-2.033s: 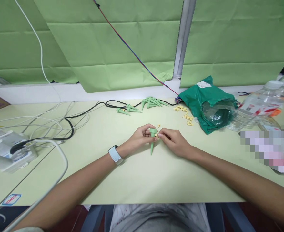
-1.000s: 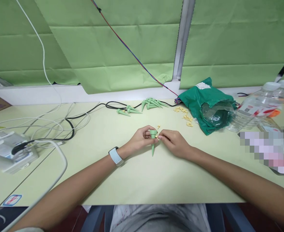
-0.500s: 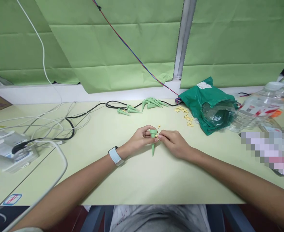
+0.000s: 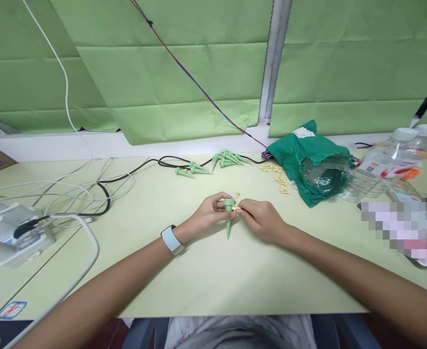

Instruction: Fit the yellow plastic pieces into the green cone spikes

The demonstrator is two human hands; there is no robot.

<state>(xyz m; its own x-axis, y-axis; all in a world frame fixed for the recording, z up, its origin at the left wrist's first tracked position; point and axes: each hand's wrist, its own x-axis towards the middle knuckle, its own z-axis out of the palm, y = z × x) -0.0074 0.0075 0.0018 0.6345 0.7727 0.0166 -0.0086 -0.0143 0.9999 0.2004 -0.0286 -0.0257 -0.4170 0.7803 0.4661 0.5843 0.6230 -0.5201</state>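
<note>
Several green sheets (image 4: 221, 63) behind pale table (image 4: 213, 276) | left hand (image 4: 209, 211): gripping spike (image 4: 228, 205) | right hand (image 4: 262, 219): pinching yellow peg (image 4: 235, 208)

A pale green tapered spike (image 4: 228, 206) with a broad head is held upright, point down. A small yellow peg (image 4: 235, 208) is held sideways at the spike's right.

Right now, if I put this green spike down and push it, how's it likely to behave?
The spike, tip down in your left hand, probably won't stand alone, given its narrow point. Laid flat, it may roll in an arc, since its head is wider than its tapering body. It's likely stiff: it shows no bend in your grip.
</note>
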